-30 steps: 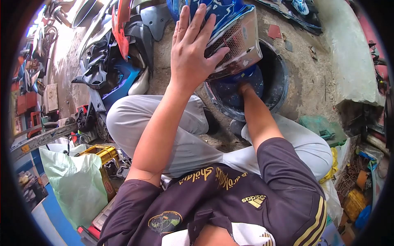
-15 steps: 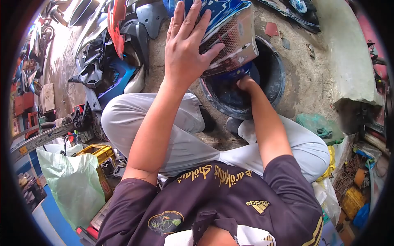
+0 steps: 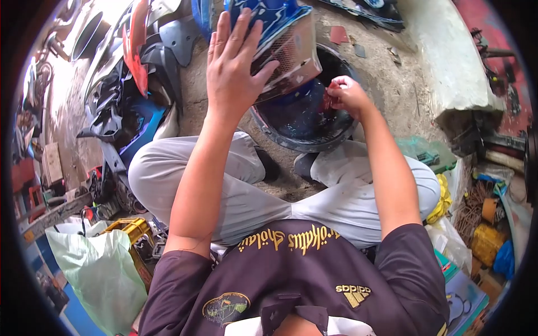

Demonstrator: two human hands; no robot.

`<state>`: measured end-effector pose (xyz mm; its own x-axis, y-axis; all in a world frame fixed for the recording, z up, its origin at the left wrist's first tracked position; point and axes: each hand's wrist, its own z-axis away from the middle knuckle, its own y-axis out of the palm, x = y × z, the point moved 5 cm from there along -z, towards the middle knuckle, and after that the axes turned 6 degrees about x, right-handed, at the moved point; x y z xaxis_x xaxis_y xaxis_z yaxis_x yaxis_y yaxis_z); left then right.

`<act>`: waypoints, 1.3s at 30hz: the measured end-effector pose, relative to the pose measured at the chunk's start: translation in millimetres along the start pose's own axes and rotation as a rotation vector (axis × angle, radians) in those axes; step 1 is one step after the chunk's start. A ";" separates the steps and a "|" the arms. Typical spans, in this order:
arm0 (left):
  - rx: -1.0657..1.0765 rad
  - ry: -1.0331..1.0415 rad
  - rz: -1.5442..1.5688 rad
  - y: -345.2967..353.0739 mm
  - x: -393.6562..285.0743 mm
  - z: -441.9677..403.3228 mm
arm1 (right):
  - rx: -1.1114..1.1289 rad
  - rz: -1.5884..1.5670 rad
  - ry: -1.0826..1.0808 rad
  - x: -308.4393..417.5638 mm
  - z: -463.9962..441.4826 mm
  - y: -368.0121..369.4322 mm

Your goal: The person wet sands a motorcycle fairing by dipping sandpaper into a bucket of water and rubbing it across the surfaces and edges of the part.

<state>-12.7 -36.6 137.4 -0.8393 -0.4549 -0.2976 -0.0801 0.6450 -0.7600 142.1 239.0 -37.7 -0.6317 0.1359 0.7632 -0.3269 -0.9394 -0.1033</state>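
My left hand (image 3: 235,73) lies with fingers spread on a blue motorcycle fairing panel (image 3: 280,25), whose lower part is pale and worn, with a mesh-textured patch. The panel leans over the left rim of a round black tub (image 3: 305,143) on the floor in front of me. Dark, wet-looking liquid shows inside the tub. Over its right side, my right hand (image 3: 350,96) is closed, pinching a small dark-red piece (image 3: 328,99) that looks like wet sandpaper. Part of that piece is hidden by the fingers.
Motorcycle body panels, including a red one (image 3: 134,50) and a blue-and-black one (image 3: 143,129), pile up at the left. Reddish scraps (image 3: 338,35) lie beyond the tub. A pale plastic bag (image 3: 95,269) and yellow crate (image 3: 129,228) stand at my left; a concrete ledge (image 3: 448,61) is at right.
My right hand has come up out of the tub, moving right from under the panel, and the dark-red piece now shows. My left hand stays on the panel. The whole view has shifted slightly.
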 end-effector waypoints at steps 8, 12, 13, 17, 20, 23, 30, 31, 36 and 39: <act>-0.006 0.004 -0.003 -0.6 1.6 1.8 | 0.075 -0.250 -0.165 43.2 51.4 30.5; -0.003 0.002 -0.001 -2.2 2.2 1.1 | 0.087 -0.314 -0.155 30.0 38.4 27.8; 0.002 -0.002 -0.006 -2.3 2.7 0.8 | 0.126 -0.360 -0.162 29.2 35.2 27.3; 0.004 0.002 0.005 -2.3 3.2 -2.3 | 0.239 -0.423 -0.192 31.7 30.1 29.9; 0.013 -0.016 0.027 -1.8 4.7 -2.2 | 0.085 -0.544 -0.207 16.4 17.5 27.0; 0.022 -0.021 0.012 -2.0 4.0 -2.3 | 0.005 -0.555 -0.360 33.0 25.3 29.0; 0.123 -0.054 0.071 -2.3 3.3 -7.6 | -0.475 0.006 -0.739 88.6 66.1 55.3; 0.144 -0.061 0.070 -4.7 1.5 -8.8 | -0.503 0.064 -0.795 92.5 70.3 60.8; 0.202 -0.056 0.075 -6.5 -1.1 -4.7 | -0.472 0.319 -0.979 109.6 86.0 84.4; 0.234 -0.031 0.081 -4.9 -7.1 -1.4 | -0.568 0.420 -1.088 112.6 86.3 76.1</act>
<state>-7.1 -35.7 144.1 -0.8210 -0.4279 -0.3780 0.1170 0.5220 -0.8449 106.8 155.7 95.4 0.0459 -0.7106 0.7021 -0.6643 -0.5466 -0.5099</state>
